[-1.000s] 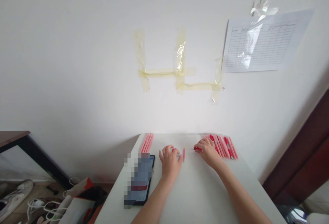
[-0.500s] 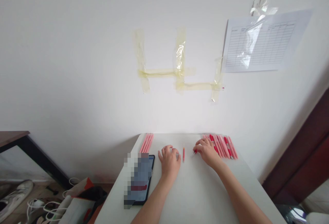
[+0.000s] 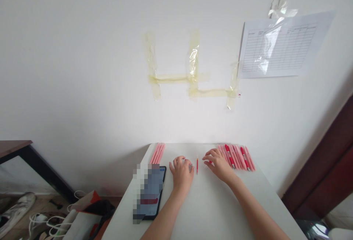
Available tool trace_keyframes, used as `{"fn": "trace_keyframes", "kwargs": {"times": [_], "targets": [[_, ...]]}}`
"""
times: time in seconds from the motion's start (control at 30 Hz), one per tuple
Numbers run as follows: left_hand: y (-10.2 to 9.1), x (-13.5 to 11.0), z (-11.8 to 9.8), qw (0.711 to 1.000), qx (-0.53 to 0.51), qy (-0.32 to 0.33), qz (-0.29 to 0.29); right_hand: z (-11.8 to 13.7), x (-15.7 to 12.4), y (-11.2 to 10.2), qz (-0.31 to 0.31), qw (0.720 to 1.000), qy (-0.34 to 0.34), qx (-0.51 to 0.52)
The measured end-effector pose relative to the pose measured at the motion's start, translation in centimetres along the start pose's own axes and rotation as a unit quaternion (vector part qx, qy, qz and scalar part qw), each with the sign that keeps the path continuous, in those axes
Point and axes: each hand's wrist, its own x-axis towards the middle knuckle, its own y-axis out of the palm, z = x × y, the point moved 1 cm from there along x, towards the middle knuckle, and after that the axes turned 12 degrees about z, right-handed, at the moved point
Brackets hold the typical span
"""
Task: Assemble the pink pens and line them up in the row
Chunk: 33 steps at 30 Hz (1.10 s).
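My left hand [image 3: 182, 173] rests on the white table [image 3: 212, 210] with its fingers bent and spread. A small clear piece with a bit of red shows by its thumb and index finger, mostly hidden. Between my hands lies a thin red pen refill [image 3: 197, 165], apart from both. My right hand [image 3: 220, 164] hovers low over a small red and clear pen part [image 3: 210, 162], fingers apart, partly covering it. Right of that hand are several pink-wrapped pens [image 3: 237, 156], with red pens [image 3: 245, 158] lying among them.
Several pink sleeves [image 3: 157, 153] lie at the table's back left. A phone [image 3: 151, 196], partly pixelated, lies near the left edge. The wall [image 3: 96, 67] rises behind the table, with tape and a printed sheet [image 3: 278, 49]. Bags and cables [image 3: 55, 221] are on the floor at left.
My right hand has shifted slightly left, away from the pens, and its fingers now reach out over the red and clear part. My left hand and the refill stay put.
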Motion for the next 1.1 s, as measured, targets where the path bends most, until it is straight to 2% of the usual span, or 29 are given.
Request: {"fn": "trace_keyframes", "kwargs": {"times": [0.13, 0.27, 1.1], "targets": [[0.0, 0.0, 0.1, 1.0, 0.005, -0.001, -0.003, 1.6, 0.1, 0.3, 0.021, 0.999, -0.026, -0.012], [0.0, 0.0, 0.1, 1.0, 0.01, -0.003, -0.005, 2.3, 0.3, 0.6, 0.04, 0.998, -0.025, -0.029], [0.1, -0.1, 0.2, 1.0, 0.024, 0.005, -0.005, 2.1, 0.5, 1.3, 0.065, 0.997, -0.046, 0.016]]}}
